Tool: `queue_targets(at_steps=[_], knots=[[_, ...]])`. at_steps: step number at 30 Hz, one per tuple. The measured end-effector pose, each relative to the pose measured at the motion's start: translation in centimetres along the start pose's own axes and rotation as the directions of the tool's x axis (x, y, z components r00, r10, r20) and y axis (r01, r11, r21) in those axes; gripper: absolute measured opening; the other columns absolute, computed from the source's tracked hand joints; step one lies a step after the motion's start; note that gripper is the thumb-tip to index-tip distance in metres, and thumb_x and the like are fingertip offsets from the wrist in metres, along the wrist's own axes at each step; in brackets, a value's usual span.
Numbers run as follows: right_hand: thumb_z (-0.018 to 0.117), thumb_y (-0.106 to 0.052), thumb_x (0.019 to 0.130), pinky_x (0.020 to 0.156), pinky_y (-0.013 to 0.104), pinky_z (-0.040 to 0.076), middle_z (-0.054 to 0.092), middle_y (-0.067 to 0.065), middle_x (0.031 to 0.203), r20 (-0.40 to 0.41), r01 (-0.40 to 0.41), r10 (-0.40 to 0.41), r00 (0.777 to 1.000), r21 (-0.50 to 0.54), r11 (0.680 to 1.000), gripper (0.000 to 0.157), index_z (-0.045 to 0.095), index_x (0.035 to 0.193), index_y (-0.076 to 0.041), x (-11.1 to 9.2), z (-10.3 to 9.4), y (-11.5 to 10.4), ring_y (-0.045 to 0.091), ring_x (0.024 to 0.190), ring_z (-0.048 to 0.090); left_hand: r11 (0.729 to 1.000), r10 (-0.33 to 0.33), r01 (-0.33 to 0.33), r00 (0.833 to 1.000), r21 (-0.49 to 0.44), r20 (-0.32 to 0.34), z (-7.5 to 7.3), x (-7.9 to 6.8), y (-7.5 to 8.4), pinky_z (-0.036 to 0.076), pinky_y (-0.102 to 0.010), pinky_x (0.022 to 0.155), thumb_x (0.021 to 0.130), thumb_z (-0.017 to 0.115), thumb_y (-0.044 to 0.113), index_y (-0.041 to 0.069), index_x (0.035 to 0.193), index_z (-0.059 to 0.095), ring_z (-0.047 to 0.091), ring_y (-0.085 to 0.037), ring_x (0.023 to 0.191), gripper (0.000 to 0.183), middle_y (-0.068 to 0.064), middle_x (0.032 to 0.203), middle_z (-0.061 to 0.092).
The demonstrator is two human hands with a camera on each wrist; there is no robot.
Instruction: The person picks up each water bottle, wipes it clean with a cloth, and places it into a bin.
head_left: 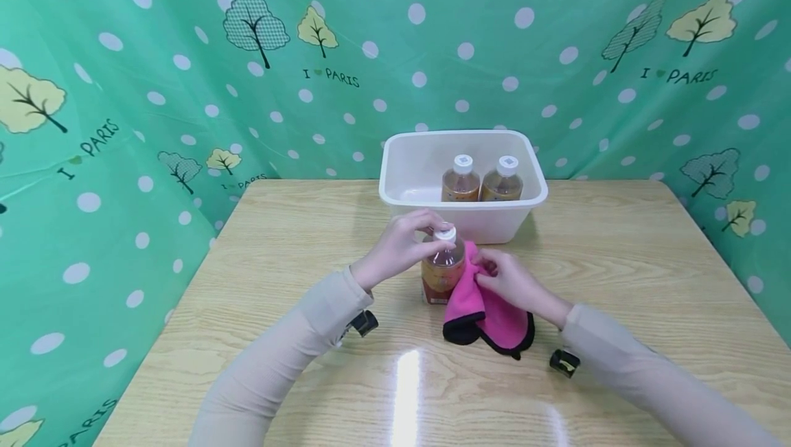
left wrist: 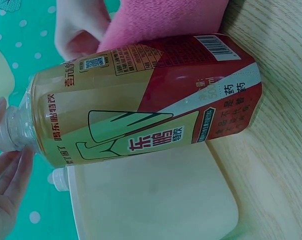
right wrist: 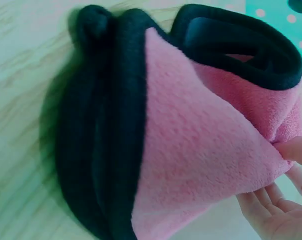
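Observation:
A bottle point(head_left: 442, 275) with a white cap, amber drink and a gold-and-red label stands on the table in front of the white bin. The left hand point(head_left: 408, 244) grips it by the cap and neck, thumb and fingers on opposite sides. Against the bottle's right side lies a pink cloth point(head_left: 503, 313) edged in black. My right hand point(head_left: 509, 279) pinches a gathered part of this cloth. In the right wrist view the cloth point(right wrist: 191, 150) hangs in folds from the thumb and fingers point(right wrist: 271, 205). The left wrist view shows the bottle's label point(left wrist: 151, 110) up close.
Behind the bottle is a white plastic bin point(head_left: 448, 219). Inside its right part stand two similar bottles, one bottle point(head_left: 461, 182) left of the other bottle point(head_left: 502, 182). A green patterned curtain point(head_left: 340, 42) hangs behind the wooden table point(head_left: 296, 241).

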State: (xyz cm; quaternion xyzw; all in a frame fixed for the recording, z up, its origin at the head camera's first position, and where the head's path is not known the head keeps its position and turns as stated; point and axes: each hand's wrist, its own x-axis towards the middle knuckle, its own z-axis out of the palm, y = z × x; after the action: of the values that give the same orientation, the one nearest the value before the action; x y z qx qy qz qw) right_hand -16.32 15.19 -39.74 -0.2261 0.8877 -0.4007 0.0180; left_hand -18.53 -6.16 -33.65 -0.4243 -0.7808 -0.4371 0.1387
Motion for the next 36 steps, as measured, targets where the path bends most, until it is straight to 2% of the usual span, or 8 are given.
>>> queue_targets(at_steps=[4, 12, 18, 26, 36], knots=[[0.061, 0.009, 0.074, 0.061, 0.026, 0.05, 0.058, 0.007, 0.078, -0.065, 0.056, -0.055, 0.996, 0.016, 0.998, 0.016, 0.058, 0.087, 0.001, -0.1, -0.6, -0.8, 0.016, 0.07, 0.054, 1.0, 0.002, -0.002, 1.0, -0.004, 0.003, 0.0, 0.0, 0.0, 0.049, -0.014, 0.074, 0.072, 0.072, 0.008, 0.001, 0.087, 0.064, 0.06, -0.011, 0.079, 0.018, -0.008, 0.087, 0.065], [0.06, 0.013, 0.073, 0.061, 0.028, 0.053, 0.059, 0.011, 0.081, -0.177, 0.142, -0.135, 0.975, 0.026, 0.989, 0.018, 0.059, 0.088, 0.004, 0.1, -2.1, -2.6, 0.02, 0.07, 0.057, 1.0, -0.007, 0.007, 1.0, 0.001, 0.009, 0.0, 0.0, 0.0, 0.049, -0.013, 0.072, 0.072, 0.072, 0.008, 0.001, 0.086, 0.064, 0.06, -0.01, 0.078, 0.017, -0.008, 0.086, 0.065], [0.062, 0.012, 0.072, 0.063, 0.03, 0.053, 0.059, 0.011, 0.083, -0.204, 0.191, -0.187, 0.961, -0.002, 0.982, 0.018, 0.061, 0.089, 0.004, 0.4, -2.9, -3.6, 0.019, 0.071, 0.055, 1.0, -0.016, 0.016, 1.0, -0.002, 0.013, 0.0, 0.1, 0.1, 0.049, -0.014, 0.072, 0.072, 0.072, 0.007, 0.001, 0.086, 0.064, 0.059, -0.01, 0.078, 0.018, -0.007, 0.085, 0.064], [0.06, 0.012, 0.074, 0.066, 0.031, 0.053, 0.058, 0.01, 0.084, -0.172, 0.152, -0.146, 0.974, 0.022, 0.988, 0.018, 0.06, 0.09, 0.002, 0.4, -2.7, -3.4, 0.021, 0.074, 0.056, 1.0, -0.026, 0.026, 1.0, -0.012, 0.015, 0.0, 0.0, 0.0, 0.049, -0.014, 0.072, 0.073, 0.071, 0.007, 0.001, 0.087, 0.064, 0.059, -0.01, 0.078, 0.017, -0.007, 0.086, 0.064], [0.059, 0.012, 0.073, 0.064, 0.029, 0.053, 0.058, 0.01, 0.081, -0.169, 0.111, -0.1, 0.981, 0.058, 0.992, 0.018, 0.057, 0.086, 0.001, 0.6, -2.1, -2.6, 0.023, 0.073, 0.058, 0.999, -0.017, 0.017, 1.0, -0.035, 0.007, 0.0, 0.1, 0.0, 0.05, -0.014, 0.071, 0.072, 0.072, 0.007, 0.0, 0.087, 0.064, 0.06, -0.011, 0.077, 0.019, -0.009, 0.086, 0.065]])
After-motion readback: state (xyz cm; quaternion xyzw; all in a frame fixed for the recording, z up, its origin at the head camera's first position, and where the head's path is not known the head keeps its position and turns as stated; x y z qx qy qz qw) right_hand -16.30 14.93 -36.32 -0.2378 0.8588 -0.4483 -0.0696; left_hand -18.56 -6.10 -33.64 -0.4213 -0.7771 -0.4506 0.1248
